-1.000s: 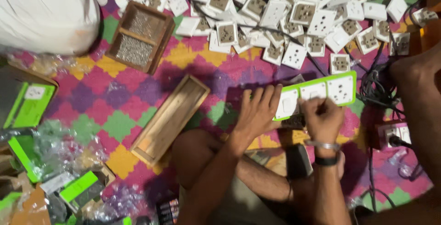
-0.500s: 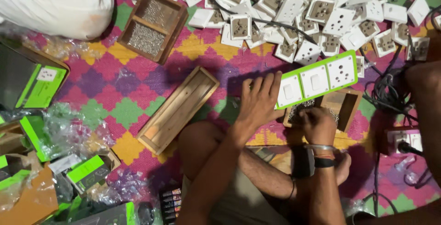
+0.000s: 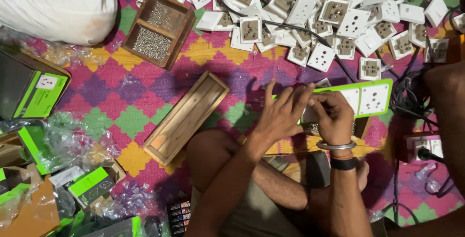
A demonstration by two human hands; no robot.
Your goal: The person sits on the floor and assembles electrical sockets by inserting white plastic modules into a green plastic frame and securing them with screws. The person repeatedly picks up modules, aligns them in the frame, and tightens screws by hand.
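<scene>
Head view: person sits cross-legged on a patterned mat, both hands meeting over a green-edged socket panel. Left hand lies on the panel's left end, fingers spread and extended. Right hand is curled, fingertips pinched together on something small at the panel's lower edge; what it is, cannot tell. A metal bangle and dark band sit on the right wrist. Panel is tilted slightly, right end higher, partly over a small wooden frame. Left of the panel: long empty wooden tray, lying diagonal. Farther up-left of the panel: two-compartment screw box, and a white sack beyond it. Above the panel: heap of white sockets. Right of the panel: black cables. Far left of the panel: green boxes and plastic bags.
</scene>
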